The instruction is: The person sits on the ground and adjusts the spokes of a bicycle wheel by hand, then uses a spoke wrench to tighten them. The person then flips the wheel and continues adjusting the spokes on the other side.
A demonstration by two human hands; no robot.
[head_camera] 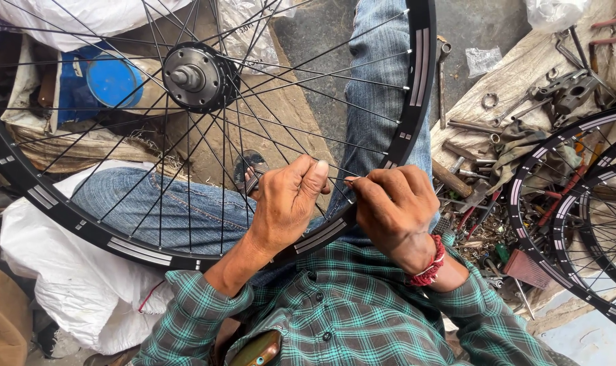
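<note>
both hands pinched shut on one thin black steel spoke (336, 179) of the black spoked bicycle wheel rim (422, 74): right hand (394, 207) fingertips at its rim-side end, left hand (289, 198) just hubward, spoke axis running left-right between them.

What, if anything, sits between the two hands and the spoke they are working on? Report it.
Nothing visible does. The left hand and right hand both already touch the thin spoke near the black rim. Neighbouring spokes cross beside it, not over the hands, and the hub lies farther off.
</note>
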